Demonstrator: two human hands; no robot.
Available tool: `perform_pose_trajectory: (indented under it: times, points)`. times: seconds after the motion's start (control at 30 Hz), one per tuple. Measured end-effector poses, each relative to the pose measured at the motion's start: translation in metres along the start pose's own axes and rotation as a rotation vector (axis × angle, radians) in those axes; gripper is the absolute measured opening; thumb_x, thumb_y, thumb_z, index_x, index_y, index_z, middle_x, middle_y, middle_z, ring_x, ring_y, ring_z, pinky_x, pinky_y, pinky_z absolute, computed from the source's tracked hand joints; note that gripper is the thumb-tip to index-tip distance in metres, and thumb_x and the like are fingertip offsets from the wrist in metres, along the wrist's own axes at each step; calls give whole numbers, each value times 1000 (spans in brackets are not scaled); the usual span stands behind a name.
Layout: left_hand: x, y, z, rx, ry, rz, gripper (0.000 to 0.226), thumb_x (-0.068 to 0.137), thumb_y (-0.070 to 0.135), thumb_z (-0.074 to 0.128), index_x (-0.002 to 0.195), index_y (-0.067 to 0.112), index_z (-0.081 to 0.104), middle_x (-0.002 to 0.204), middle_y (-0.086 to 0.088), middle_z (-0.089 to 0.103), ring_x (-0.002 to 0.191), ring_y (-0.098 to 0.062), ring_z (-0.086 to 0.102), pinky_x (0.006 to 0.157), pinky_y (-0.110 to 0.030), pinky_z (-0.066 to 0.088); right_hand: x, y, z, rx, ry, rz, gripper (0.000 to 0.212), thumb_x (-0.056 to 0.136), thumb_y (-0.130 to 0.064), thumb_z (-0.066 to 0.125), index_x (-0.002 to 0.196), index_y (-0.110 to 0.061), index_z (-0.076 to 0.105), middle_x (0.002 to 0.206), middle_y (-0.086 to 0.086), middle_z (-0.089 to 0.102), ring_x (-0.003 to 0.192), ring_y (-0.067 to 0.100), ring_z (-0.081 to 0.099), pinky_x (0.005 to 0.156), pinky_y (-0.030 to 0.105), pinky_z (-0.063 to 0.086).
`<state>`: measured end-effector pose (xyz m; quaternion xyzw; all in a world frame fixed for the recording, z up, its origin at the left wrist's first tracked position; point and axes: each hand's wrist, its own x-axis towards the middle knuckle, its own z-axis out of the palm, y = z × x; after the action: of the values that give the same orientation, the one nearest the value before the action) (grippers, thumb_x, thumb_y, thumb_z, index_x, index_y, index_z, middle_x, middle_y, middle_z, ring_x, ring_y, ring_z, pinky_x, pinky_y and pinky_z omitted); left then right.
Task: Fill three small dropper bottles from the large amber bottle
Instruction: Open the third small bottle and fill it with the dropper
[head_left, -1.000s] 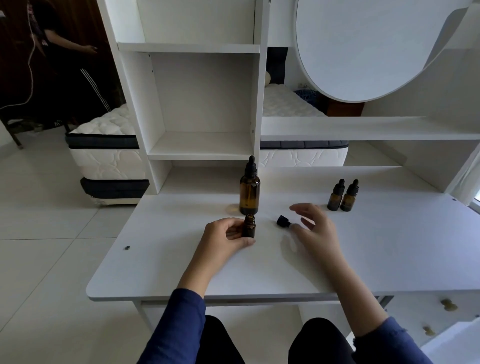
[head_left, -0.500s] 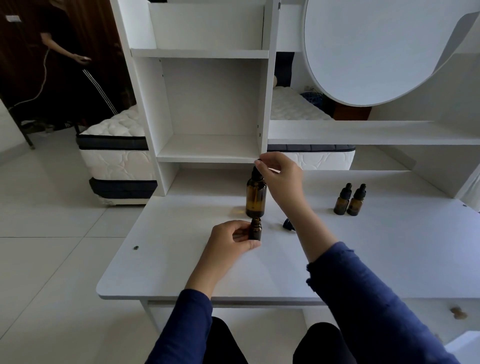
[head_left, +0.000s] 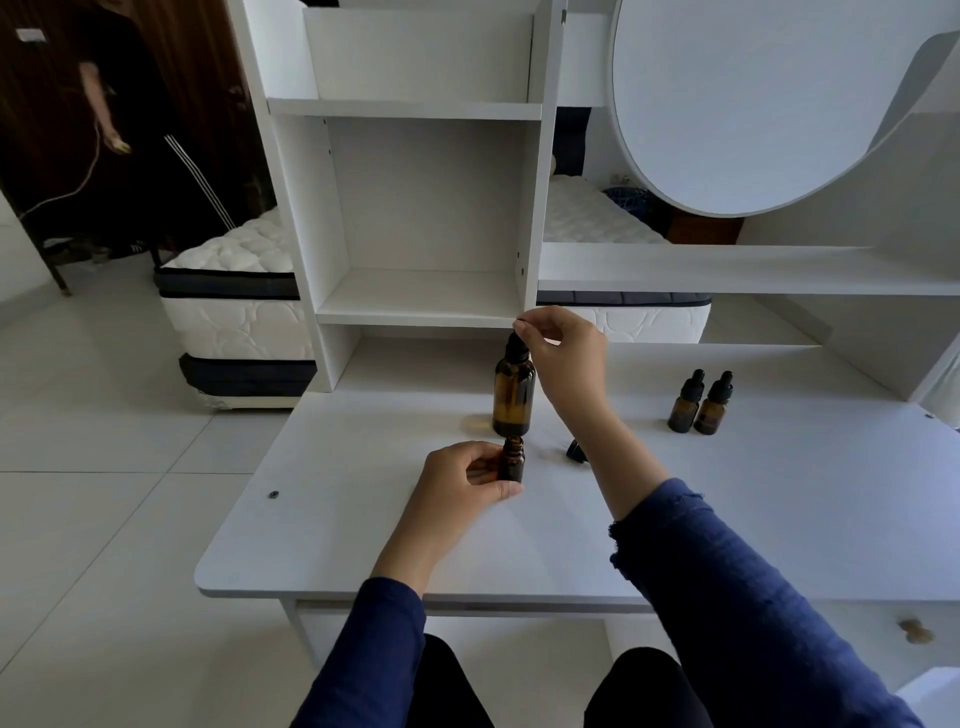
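Note:
The large amber bottle (head_left: 513, 396) stands upright mid-table with its black dropper cap on. My right hand (head_left: 563, 353) pinches the rubber bulb at the top of that cap. Just in front, a small amber bottle (head_left: 511, 460) stands uncapped, and my left hand (head_left: 462, 480) grips it from the left. Its black dropper cap (head_left: 576, 451) lies on the table to the right, partly hidden by my right forearm. Two more small dropper bottles (head_left: 701, 402), both capped, stand side by side at the right.
The white table (head_left: 337, 519) has a shelf unit (head_left: 426, 296) rising right behind the large bottle, and a long shelf (head_left: 727, 273) to the right. A mattress (head_left: 234, 312) lies on the floor beyond. A person (head_left: 119, 104) stands far left.
My right hand left the small cap on the table, rose to the large bottle's dropper top and now pinches it. My left hand stayed on the small bottle.

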<state>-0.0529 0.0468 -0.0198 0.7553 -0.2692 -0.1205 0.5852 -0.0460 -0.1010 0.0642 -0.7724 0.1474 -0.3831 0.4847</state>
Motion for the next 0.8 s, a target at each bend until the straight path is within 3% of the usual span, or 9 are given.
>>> perform_pose_trajectory:
  times: [0.2,0.43,0.57,0.8]
  points:
    - [2,-2,0,22,1,4,30,70,10,80,89,30,65,89,13,70,82,5,67,75,-7,49,5,-9,-4,1,5,-47,12,88,-13,59,96,-9,68,87,-2,66,81,7,59,66,-2,42]
    - [3,-2,0,41,5,18,32,70,10,80,86,33,64,87,14,69,81,5,66,75,-8,49,18,-35,-10,103,80,-140,10,90,-13,57,94,-10,66,82,-5,66,79,6,64,76,16,51]
    - [3,-2,0,36,-1,27,31,70,9,80,86,31,65,87,13,70,79,8,65,74,-6,48,20,-52,-18,166,116,-219,11,91,-13,57,97,-9,65,85,-5,66,81,6,64,75,11,50]
    - [4,-4,0,41,2,37,31,71,9,80,87,31,65,88,13,70,81,6,66,76,-8,48,1,-60,-30,286,143,-272,4,91,-14,56,92,-13,60,86,0,67,83,19,67,74,22,54]
